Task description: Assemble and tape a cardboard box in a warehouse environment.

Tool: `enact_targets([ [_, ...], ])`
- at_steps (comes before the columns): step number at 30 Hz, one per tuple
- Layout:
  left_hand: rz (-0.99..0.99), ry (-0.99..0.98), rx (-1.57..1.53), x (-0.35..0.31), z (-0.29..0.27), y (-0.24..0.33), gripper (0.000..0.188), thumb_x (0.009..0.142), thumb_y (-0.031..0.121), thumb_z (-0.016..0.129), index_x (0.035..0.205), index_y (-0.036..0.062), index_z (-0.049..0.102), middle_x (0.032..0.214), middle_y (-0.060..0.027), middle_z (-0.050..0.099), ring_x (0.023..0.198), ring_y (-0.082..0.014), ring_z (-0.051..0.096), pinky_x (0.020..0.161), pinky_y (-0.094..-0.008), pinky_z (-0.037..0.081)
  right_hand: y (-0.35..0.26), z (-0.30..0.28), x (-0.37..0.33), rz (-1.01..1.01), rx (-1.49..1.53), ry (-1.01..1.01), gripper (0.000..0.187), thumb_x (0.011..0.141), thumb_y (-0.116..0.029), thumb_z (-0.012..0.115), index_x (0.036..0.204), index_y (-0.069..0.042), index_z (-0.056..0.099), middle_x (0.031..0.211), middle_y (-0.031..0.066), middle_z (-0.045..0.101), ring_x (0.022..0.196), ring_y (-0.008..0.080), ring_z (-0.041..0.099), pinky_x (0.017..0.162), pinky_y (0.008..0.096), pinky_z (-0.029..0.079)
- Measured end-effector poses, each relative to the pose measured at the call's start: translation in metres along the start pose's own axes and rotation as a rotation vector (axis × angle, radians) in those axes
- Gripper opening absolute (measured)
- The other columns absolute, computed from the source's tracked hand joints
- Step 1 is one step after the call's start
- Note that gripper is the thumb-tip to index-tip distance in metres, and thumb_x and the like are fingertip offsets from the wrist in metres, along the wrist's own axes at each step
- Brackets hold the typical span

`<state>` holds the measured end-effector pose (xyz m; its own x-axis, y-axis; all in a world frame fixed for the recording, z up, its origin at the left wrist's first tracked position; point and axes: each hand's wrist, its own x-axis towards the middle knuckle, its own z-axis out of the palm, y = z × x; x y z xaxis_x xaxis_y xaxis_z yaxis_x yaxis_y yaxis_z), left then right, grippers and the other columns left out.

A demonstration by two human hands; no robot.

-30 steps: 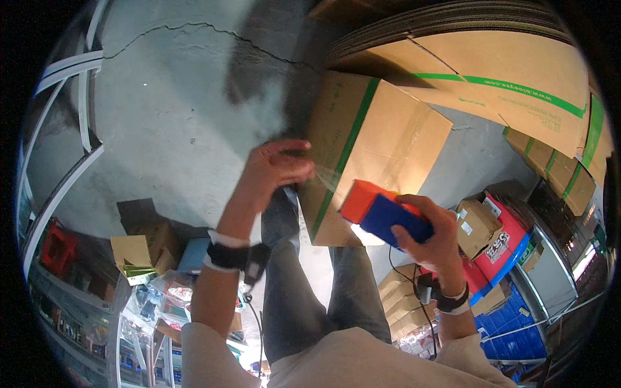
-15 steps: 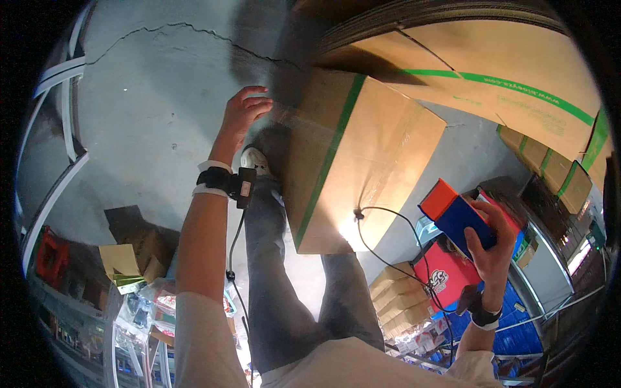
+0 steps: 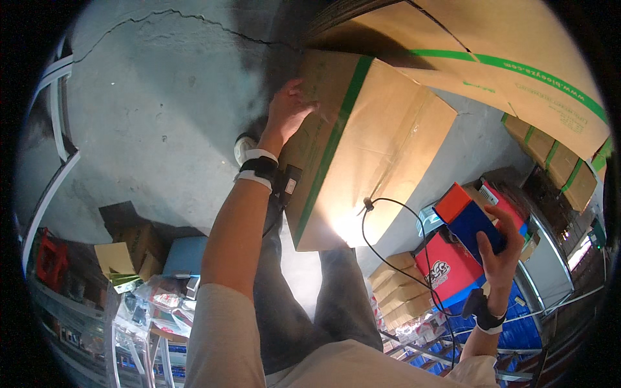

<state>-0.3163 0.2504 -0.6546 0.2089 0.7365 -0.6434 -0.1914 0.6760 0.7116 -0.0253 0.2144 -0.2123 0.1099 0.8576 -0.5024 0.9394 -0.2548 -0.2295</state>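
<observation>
A large cardboard box (image 3: 381, 129) with a green stripe stands in front of my legs. My left hand (image 3: 291, 111) is over its left side, fingers loosely bent and apart, with nothing visible in them; whether it touches the cardboard I cannot tell. Out to the right, my right hand (image 3: 503, 249) grips a small blue box with an orange end (image 3: 469, 223), thumb on one side and fingers on the other. Both wrists wear black-and-white bands, and a black cable (image 3: 363, 226) loops across the large box's near face.
A bigger cardboard carton (image 3: 517, 71) lies beyond on the right. Red boxes (image 3: 435, 258) and stacked brown cartons (image 3: 398, 291) stand at lower right. An opened carton (image 3: 119, 258) and a bagged pile (image 3: 158, 304) are at lower left. A metal rack (image 3: 48, 200) borders the left.
My left hand has moved right, from above the floor to over the large box's left side. The right hand has shifted slightly right and down, still holding the small box.
</observation>
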Motion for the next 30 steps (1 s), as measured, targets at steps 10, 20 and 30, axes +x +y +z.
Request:
enact_targets([
  [10, 0.036, 0.037, 0.138, 0.000, 0.026, -0.008, 0.072, 0.075, 0.007, 0.090, 0.139, 0.0018, 0.058, 0.109, -0.0084, 0.068, 0.101, -0.0157, 0.063, 0.089, -0.0289, 0.054, 0.001, -0.001, -0.004, 0.043, 0.039, -0.024, 0.044, 0.084, -0.015, 0.076, 0.125, -0.005, 0.068, 0.074, -0.0033, 0.049, 0.066, 0.0067, 0.039, 0.057, 0.0252, 0.031],
  [20, 0.241, 0.209, 0.433, -0.014, 0.028, -0.003, 0.081, 0.074, 0.030, 0.094, 0.142, 0.0026, 0.057, 0.123, -0.0172, 0.071, 0.097, -0.0212, 0.067, 0.088, -0.0315, 0.054, -0.003, 0.002, -0.001, 0.045, 0.004, -0.006, 0.042, 0.083, -0.013, 0.076, 0.124, -0.005, 0.069, 0.074, -0.0033, 0.049, 0.065, 0.0070, 0.040, 0.057, 0.0253, 0.031],
  [30, 0.193, 0.104, 0.105, -0.030, 0.056, -0.016, 0.008, 0.091, 0.009, 0.061, 0.092, 0.0012, 0.063, 0.078, -0.0056, 0.062, 0.076, -0.0177, 0.058, 0.071, -0.0342, 0.048, 0.001, 0.003, 0.004, -0.007, -0.031, -0.002, 0.040, 0.086, -0.012, 0.074, 0.124, -0.004, 0.067, 0.074, -0.0021, 0.050, 0.065, 0.0067, 0.039, 0.056, 0.0257, 0.030],
])
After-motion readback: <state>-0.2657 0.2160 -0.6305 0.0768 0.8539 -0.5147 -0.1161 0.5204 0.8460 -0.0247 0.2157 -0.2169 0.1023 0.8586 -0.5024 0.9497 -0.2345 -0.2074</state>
